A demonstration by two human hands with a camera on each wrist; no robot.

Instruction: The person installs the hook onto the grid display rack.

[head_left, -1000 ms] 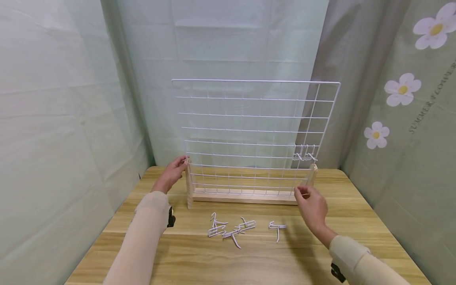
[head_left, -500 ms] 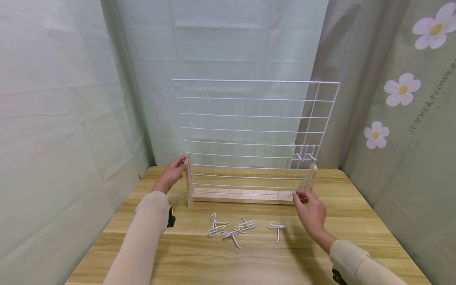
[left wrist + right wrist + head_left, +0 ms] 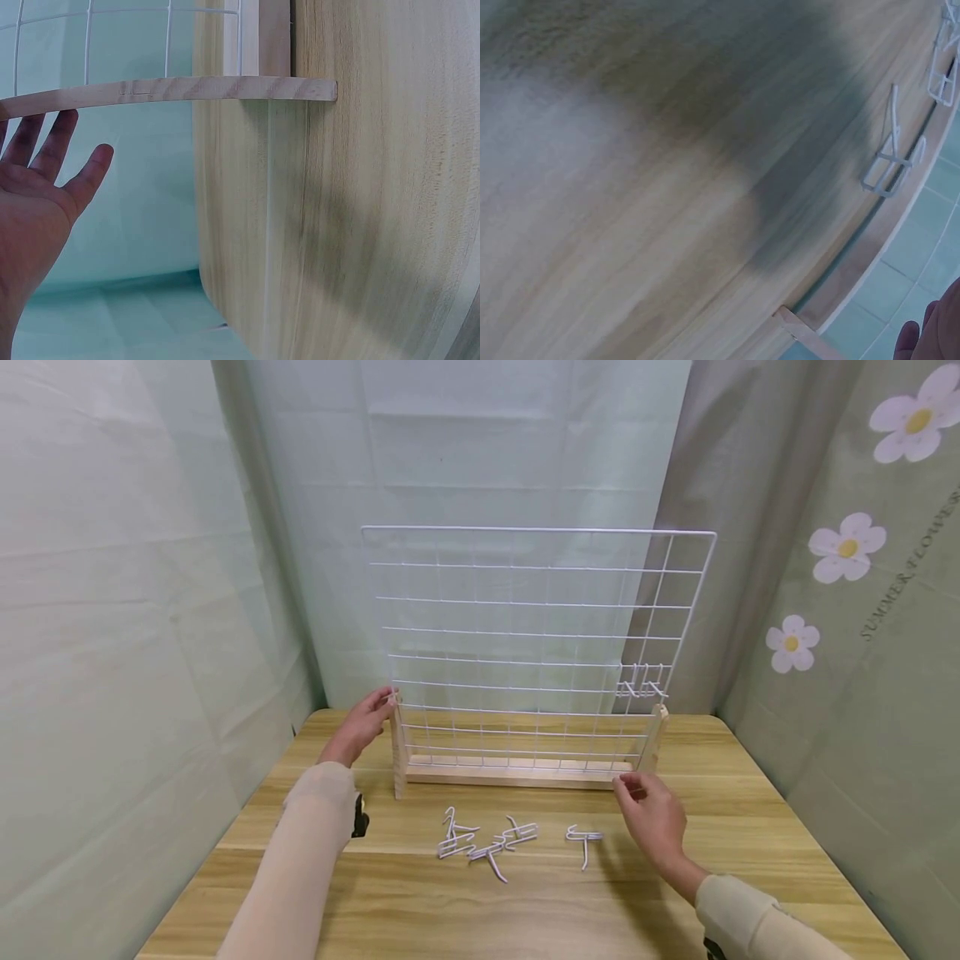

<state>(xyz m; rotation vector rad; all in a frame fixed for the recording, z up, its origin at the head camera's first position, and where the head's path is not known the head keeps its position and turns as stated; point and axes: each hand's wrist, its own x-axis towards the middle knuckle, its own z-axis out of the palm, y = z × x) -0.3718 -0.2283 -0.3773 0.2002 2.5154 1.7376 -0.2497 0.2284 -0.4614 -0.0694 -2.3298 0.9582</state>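
Observation:
A white wire grid panel [image 3: 540, 530] stands upright in a wooden stand with a base bar [image 3: 510, 774]. My left hand [image 3: 365, 717] has its fingertips at the top of the left wooden upright [image 3: 398, 752]; in the left wrist view the fingers look extended and the thumb stands apart from the wood. My right hand [image 3: 654, 818], loosely curled with nothing visible in it, is in front of the base bar's right end, below the right upright [image 3: 657, 739]. Two white wire hooks [image 3: 631, 691] hang low on the grid's right side.
Several loose white hooks [image 3: 491, 860] lie in a cluster on the wooden table [image 3: 420, 910], in front of the stand. A single hook [image 3: 585, 850] lies to their right, near my right hand. Pale curtains [image 3: 135, 635] surround the table's back and sides.
My right hand has moved down along the grid's lower right corner to just in front of the base bar. The left hand, grid and hooks have stayed put.

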